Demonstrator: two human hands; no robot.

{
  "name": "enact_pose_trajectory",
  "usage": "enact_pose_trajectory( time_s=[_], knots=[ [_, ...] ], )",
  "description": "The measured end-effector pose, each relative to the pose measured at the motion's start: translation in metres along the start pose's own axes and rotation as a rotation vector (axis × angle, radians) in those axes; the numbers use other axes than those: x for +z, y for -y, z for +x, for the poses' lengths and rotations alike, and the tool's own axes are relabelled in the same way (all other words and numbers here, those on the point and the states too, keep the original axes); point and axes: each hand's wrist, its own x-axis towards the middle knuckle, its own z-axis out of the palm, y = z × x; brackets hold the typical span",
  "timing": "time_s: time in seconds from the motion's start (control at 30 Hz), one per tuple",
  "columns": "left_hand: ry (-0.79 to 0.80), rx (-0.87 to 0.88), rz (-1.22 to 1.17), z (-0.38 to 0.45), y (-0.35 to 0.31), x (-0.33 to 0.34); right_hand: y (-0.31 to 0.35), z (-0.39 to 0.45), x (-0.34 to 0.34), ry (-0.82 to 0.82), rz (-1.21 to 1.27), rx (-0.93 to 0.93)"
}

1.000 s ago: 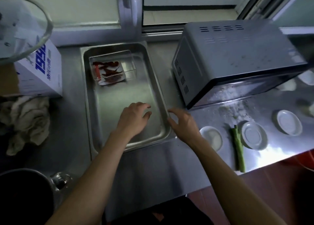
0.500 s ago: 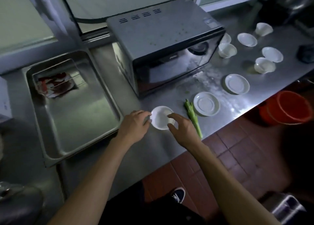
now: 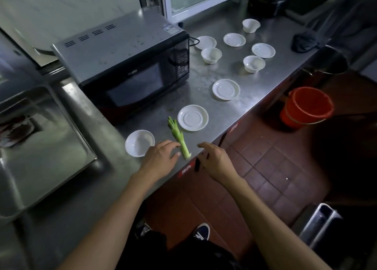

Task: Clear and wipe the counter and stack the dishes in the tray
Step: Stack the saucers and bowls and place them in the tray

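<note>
A green vegetable stalk lies on the steel counter near its front edge. My left hand hovers just left of the stalk's cut end, fingers relaxed and holding nothing. My right hand is past the counter's edge to the right, also empty. A small white dish sits left of my left hand. A white saucer lies right of the stalk, another saucer farther back. Several more white saucers and small bowls stand at the back right. The steel tray is at the left.
A black microwave stands between tray and dishes. A clear box with red chillies sits in the tray. A dark cloth lies at the counter's far right. An orange bucket stands on the tiled floor below.
The view has swung right, away from the tray. Both hands left the small white dish and moved right to either side of the stalk's end.
</note>
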Motion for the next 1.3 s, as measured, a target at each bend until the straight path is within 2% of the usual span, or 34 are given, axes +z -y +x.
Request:
enact_pose_trajectory(
  time_s=[0.27, 0.6, 0.77, 0.9, 1.07, 1.3],
  knots=[
    [0.048, -0.042, 0.09, -0.001, 0.008, 0.012, -0.01, -0.008, 0.001, -0.008, -0.005, -0.02],
    [0.005, -0.165, 0.159, 0.006, 0.07, 0.015, 0.005, 0.033, 0.044, 0.142, 0.016, -0.05],
    [0.069, -0.301, 0.176, 0.024, 0.108, 0.021, 0.008, 0.06, 0.06, 0.191, -0.003, -0.059],
    [0.126, -0.346, 0.151, 0.041, 0.129, 0.024, 0.015, 0.082, 0.072, 0.256, -0.049, -0.098],
    [0.163, -0.331, 0.142, 0.059, 0.138, 0.023, 0.023, 0.109, 0.082, 0.271, -0.071, -0.133],
    [0.041, -0.264, 0.101, 0.079, 0.132, 0.015, 0.019, 0.134, 0.068, 0.256, -0.052, -0.047]
  ],
)
